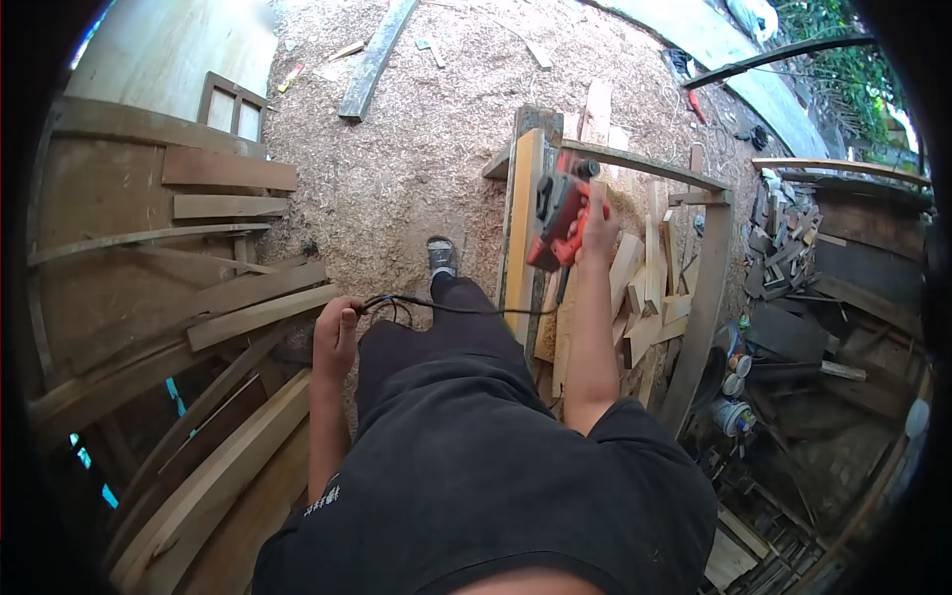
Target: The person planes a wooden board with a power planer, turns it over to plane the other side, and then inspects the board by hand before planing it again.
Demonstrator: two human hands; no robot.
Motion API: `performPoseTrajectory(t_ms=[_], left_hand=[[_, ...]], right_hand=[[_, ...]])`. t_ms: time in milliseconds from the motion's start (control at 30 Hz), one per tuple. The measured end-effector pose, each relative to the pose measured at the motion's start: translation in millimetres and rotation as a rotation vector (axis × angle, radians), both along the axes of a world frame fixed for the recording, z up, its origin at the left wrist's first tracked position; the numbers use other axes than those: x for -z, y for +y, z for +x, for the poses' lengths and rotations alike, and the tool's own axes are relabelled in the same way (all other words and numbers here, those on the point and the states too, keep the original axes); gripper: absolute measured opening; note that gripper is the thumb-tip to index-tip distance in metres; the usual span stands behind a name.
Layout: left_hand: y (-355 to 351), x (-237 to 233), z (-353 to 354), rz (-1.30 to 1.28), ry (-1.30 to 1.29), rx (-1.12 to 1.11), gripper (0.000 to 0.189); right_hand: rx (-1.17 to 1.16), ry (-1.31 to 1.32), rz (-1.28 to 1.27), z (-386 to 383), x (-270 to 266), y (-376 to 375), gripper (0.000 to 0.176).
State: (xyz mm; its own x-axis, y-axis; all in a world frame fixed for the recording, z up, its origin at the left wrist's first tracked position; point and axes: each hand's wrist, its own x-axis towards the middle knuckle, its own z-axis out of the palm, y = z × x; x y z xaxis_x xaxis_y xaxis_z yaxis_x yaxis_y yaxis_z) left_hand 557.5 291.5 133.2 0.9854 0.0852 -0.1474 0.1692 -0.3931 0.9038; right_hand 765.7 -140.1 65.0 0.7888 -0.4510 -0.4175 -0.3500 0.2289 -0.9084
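Observation:
My right hand [598, 230] is wrapped around the handle of a red and black electric hand planer [563, 208]. The planer sits over or right beside a long yellowish board [523, 228], which stands along a wooden work frame [540, 121]; whether its sole touches the board cannot be made out. From the planer's rear a black power cord [466, 309] runs left across my legs. My left hand [343, 315] is closed on that cord at my left side, with a loop hanging below it.
Planks [253, 315] are stacked along the left. Offcuts [645, 297] lie inside the work frame on the right, beside a scrap heap [783, 233] and paint cans [732, 416]. Shavings cover the ground [397, 169], where a grey beam [377, 59] lies ahead.

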Motion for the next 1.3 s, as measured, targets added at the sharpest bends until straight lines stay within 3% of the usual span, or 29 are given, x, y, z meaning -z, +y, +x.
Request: performPoseTrajectory(t_ms=[267,500,733,867,1033,1167,1300], left_hand=[[36,-5,-181,-0.054,-0.125,0.033,0.063],[67,-38,-366,0.072,-0.206,0.174,0.057],[67,-65,-457,0.126,-0.018,0.365,0.047],[45,-55,-474,0.215,-0.009,0.521,0.038],[26,-7,-494,0.262,0.093,0.665,0.031],[19,44,-508,0.314,0.401,0.853,0.033],[9,104,-524,0.323,0.553,0.881,0.039]], right_hand=[[0.220,0.137,0.081,-263,-21,-12,0.035],[0.401,0.212,0.193,-512,-55,-12,0.026],[0.572,0.248,0.286,-694,-93,-20,0.023],[0.669,0.334,0.292,-754,-70,-49,0.024],[0.717,0.454,0.276,-788,-45,-70,0.029],[0.635,0.487,0.389,-805,30,-113,0.029],[0.624,0.565,0.425,-810,137,-140,0.022]])
